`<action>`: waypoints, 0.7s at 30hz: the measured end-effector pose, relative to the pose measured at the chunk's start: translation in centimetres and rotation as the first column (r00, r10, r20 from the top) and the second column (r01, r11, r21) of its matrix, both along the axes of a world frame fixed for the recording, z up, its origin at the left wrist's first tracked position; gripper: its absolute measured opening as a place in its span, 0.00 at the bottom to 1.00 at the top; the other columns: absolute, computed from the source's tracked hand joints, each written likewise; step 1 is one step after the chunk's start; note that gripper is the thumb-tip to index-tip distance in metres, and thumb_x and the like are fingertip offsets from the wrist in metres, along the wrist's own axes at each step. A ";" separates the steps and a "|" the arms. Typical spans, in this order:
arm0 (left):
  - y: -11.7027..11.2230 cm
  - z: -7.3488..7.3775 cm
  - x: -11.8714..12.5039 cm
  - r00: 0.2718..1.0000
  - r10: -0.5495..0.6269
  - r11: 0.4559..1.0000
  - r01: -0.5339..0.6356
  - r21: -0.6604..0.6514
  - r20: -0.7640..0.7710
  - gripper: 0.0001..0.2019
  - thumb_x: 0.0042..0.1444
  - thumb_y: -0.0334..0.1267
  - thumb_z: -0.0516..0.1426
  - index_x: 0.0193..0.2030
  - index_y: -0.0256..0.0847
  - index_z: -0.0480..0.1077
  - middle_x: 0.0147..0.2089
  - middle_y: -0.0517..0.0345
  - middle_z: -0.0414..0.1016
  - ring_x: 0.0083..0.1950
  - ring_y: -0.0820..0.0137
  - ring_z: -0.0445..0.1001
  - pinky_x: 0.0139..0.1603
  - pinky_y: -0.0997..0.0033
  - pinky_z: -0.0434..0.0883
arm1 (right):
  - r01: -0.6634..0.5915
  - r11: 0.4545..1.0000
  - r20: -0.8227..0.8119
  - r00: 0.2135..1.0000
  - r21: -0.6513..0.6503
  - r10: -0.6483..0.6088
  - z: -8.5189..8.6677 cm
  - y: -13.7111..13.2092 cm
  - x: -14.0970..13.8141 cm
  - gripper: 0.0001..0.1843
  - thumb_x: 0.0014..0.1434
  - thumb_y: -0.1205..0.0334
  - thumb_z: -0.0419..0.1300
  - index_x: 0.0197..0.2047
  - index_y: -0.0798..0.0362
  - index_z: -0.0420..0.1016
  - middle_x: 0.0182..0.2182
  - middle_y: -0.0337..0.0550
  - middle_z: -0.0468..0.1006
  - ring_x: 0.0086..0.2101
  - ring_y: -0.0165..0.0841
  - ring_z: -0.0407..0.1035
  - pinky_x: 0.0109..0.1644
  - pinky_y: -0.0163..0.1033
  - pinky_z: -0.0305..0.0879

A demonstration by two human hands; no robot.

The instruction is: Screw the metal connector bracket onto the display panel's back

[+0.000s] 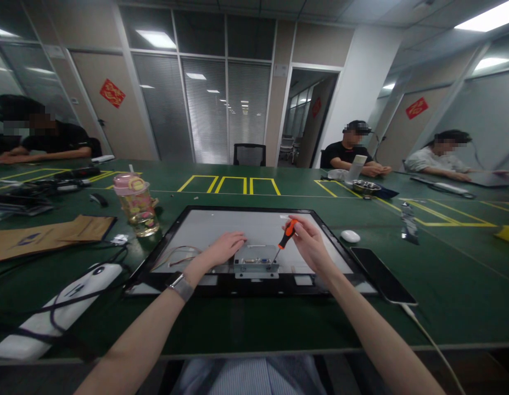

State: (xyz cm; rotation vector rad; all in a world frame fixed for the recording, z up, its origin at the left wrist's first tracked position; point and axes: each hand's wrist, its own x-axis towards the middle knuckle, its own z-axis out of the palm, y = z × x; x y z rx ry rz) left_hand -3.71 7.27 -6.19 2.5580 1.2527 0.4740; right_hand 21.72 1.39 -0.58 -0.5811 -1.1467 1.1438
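Note:
A flat monitor panel (196, 225) lies face down on the green table (279, 323) in front of me, black frame around a grey metal back. A small metal connector box (256, 262) sits near its front edge. My right hand (309, 244) is closed around an orange-and-black screwdriver (285, 237), whose tip points down at the box's right side. My left hand (223, 247) rests on the panel just left of the box, fingers curled against it. Coloured wires (175, 257) lie on the panel at the left.
A pink-lidded bottle (136, 206) stands left of the panel. Brown envelopes (48, 233), a white device with black cables (60, 310), a white mouse (350, 236) and a phone on a cable (381, 274) lie around. Other people sit at the far left and right.

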 end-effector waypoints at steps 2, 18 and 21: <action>0.0 0.0 0.0 1.000 0.002 1.000 -0.002 -0.005 -0.001 0.20 0.64 0.44 0.40 0.54 0.42 0.65 0.61 0.54 0.62 0.61 0.66 0.58 0.62 0.62 0.52 | -0.025 1.000 -0.004 1.000 0.001 0.025 0.1 -0.1 0.0 0.13 0.52 0.56 0.62 0.42 0.47 0.76 0.34 0.40 0.78 0.39 0.35 0.71 0.53 0.47 0.60; -0.1 0.2 -0.1 1.000 0.000 1.000 0.000 -0.016 0.003 0.21 0.64 0.46 0.39 0.55 0.42 0.65 0.61 0.54 0.62 0.62 0.66 0.58 0.62 0.63 0.52 | 0.001 1.000 0.030 1.000 0.025 -0.002 0.0 0.0 0.1 0.12 0.51 0.58 0.63 0.40 0.47 0.75 0.35 0.40 0.77 0.38 0.35 0.71 0.50 0.46 0.62; 0.0 0.1 -0.1 1.000 -0.008 1.000 0.008 -0.011 -0.004 0.21 0.64 0.45 0.39 0.55 0.42 0.65 0.61 0.54 0.62 0.62 0.67 0.58 0.62 0.63 0.52 | 0.057 0.998 0.035 0.998 0.022 -0.058 -0.2 0.1 0.1 0.10 0.47 0.60 0.65 0.36 0.46 0.75 0.30 0.36 0.75 0.35 0.32 0.70 0.46 0.42 0.64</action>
